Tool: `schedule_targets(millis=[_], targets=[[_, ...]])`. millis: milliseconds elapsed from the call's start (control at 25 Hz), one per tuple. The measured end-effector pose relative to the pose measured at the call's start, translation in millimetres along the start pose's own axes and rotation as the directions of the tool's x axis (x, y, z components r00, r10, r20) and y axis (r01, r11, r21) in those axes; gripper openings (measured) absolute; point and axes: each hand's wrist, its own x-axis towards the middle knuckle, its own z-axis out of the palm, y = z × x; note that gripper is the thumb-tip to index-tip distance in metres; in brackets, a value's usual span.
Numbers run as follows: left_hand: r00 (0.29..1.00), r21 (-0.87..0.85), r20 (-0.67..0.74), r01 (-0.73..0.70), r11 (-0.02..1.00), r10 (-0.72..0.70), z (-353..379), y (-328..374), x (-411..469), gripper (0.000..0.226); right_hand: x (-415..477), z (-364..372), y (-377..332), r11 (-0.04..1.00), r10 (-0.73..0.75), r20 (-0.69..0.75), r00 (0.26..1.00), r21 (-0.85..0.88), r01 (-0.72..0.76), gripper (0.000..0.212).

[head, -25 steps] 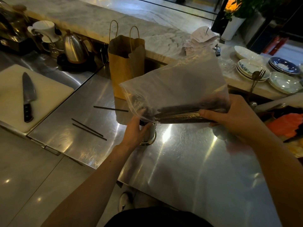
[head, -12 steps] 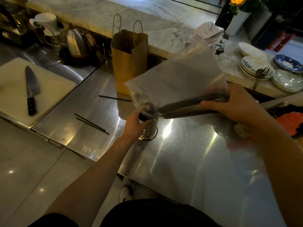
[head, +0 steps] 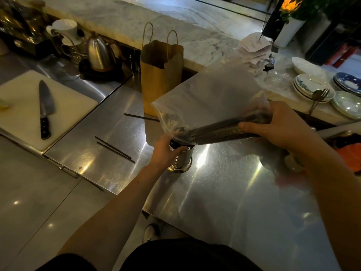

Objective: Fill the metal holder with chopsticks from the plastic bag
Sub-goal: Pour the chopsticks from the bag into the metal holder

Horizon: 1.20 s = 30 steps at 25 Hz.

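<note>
A perforated metal holder (head: 182, 160) stands upright on the steel counter (head: 224, 192). My left hand (head: 165, 152) wraps around its rim. My right hand (head: 277, 124) grips a cloudy plastic bag (head: 211, 98) by the bundle of dark chopsticks (head: 216, 132) inside it. The bag lies almost level, its lower left corner over the holder's mouth. Two loose chopsticks (head: 115, 150) lie on the counter to the left. A third chopstick (head: 140, 117) lies beside the paper bag.
A brown paper bag (head: 161, 79) stands behind the plastic bag. A knife (head: 45, 110) rests on a white cutting board (head: 25, 112) at left, a kettle (head: 99, 53) behind it. Stacked plates (head: 310, 89) with a fork (head: 318, 98) sit at right on the marble ledge.
The camera view has shifted a little. The bag's left corner has come down closer over the holder. Both hands keep their grips.
</note>
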Motion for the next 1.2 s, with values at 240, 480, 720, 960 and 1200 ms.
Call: schedule_targets(millis=[240, 480, 720, 960, 1200], targets=[[0.999, -0.078, -0.007, -0.032, 0.996, 0.032, 0.9, -3.7, 4.3, 0.049, 3.1, -2.5, -5.4, 1.0, 0.004, 0.024, 1.0, 0.028, -0.005, 0.023], [1.0, -0.071, -0.004, -0.029, 0.997, 0.029, 0.7, -4.4, 4.1, 0.043, 6.1, -3.4, -11.6, 0.999, 0.019, 0.029, 0.999, 0.027, -0.02, 0.015], [0.998, -0.093, -0.04, -0.052, 0.994, 0.049, -0.8, -5.6, 2.1, 0.036, 5.3, -6.2, -24.9, 0.998, 0.012, 0.023, 1.0, -0.065, -0.011, 0.011], [0.996, -0.118, -0.033, -0.088, 0.989, 0.084, -1.1, -3.4, 0.5, 0.04, 4.6, -6.2, -29.4, 1.0, 0.0, 0.01, 1.0, -0.03, 0.0, 0.013], [0.998, -0.125, -0.022, -0.067, 0.99, 0.065, -2.1, -8.5, 4.7, 0.033, 5.2, -3.8, -31.9, 0.995, 0.007, 0.014, 1.0, 0.095, -0.008, 0.013]])
